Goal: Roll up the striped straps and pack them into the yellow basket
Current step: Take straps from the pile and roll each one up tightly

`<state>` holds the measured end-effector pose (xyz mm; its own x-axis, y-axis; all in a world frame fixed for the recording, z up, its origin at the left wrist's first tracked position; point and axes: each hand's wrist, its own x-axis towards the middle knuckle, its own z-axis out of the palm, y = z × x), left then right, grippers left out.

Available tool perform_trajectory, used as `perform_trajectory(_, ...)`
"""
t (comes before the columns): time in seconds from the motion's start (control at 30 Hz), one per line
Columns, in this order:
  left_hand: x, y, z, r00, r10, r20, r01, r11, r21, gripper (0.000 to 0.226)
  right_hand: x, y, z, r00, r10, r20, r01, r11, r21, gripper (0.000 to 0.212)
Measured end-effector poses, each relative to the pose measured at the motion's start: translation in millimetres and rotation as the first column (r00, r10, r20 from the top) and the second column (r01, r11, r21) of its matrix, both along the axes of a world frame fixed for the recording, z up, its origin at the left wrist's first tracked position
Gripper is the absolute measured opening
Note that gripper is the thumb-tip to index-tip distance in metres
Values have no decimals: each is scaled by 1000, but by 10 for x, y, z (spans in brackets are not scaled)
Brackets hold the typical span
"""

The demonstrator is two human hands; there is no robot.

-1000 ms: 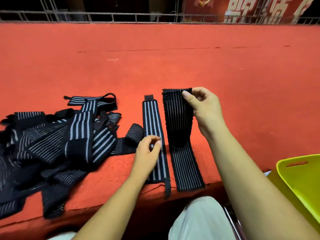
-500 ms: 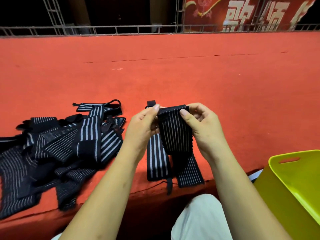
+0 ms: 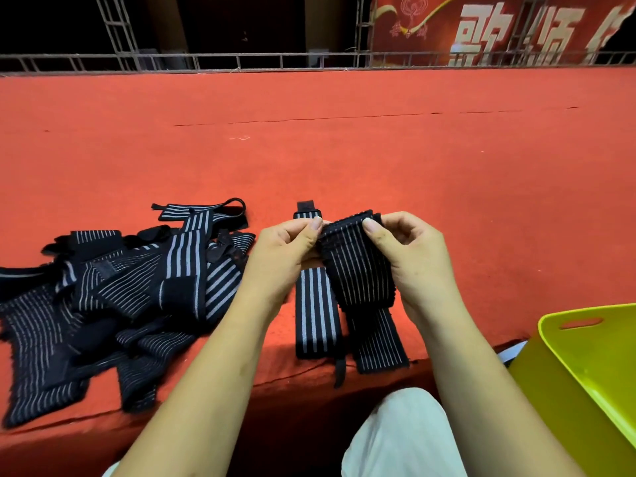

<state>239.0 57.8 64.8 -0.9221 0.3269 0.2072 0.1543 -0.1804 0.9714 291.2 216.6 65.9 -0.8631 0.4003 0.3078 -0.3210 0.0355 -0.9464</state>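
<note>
Grip: left hand [image 3: 282, 251] and right hand [image 3: 414, 258] both tight on the folded striped strap [image 3: 356, 270].

Strap pile [image 3: 113, 297] left, basket [image 3: 605, 356] right, carpet [image 3: 344, 160] ahead.

both hands pinch a striped strap [image 3: 358, 266], apparently folded.

Event stage: red carpet [image 3: 344, 149], truss [image 3: 113, 25], banner [image 3: 481, 29]
</note>
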Motion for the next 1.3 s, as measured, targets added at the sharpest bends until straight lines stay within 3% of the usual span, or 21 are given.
perform_trajectory(0.17,31,-41,57,997,-51,-66,45,995,-87,26,-26,0,21,993,-115,20,112,986,121,12)
perform_trajectory(0.27,41,-1,69,981,-51,-185,20,987,-162,11,-44,-33,-1,988,-153,20,149,980,132,12)
perform_trajectory(0.33,34,26,48,965,-58,-257,15,986,-165,5,-29,-53,6,996,-86,20,84,993,81,8)
perform_trajectory(0.4,17,26,34,957,-52,-284,12,990,-139,5,4,-53,35,998,57,0,-57,998,4,18)
perform_trajectory(0.47,17,7,53,958,-42,-282,14,995,-103,9,23,-26,79,990,135,-34,-134,990,35,17)
perform_trajectory(0.57,42,-4,111,968,-27,-251,15,999,-49,19,34,6,108,978,204,-37,-204,979,14,11)
perform_trajectory(0.8,78,-16,179,969,-61,-239,53,998,-42,13,45,41,162,955,295,-16,-293,938,-183,16)
perform_trajectory(0.97,75,-57,197,944,-103,-312,57,987,-150,18,51,79,182,968,250,-3,-250,966,-66,13)
perform_trajectory(1.17,88,-69,158,953,-81,-292,42,990,-138,17,41,107,228,980,192,-59,-181,971,159,16)
perform_trajectory(1.3,121,-23,175,958,-94,-271,65,991,-115,9,48,90,248,981,171,-95,-154,974,164,18)
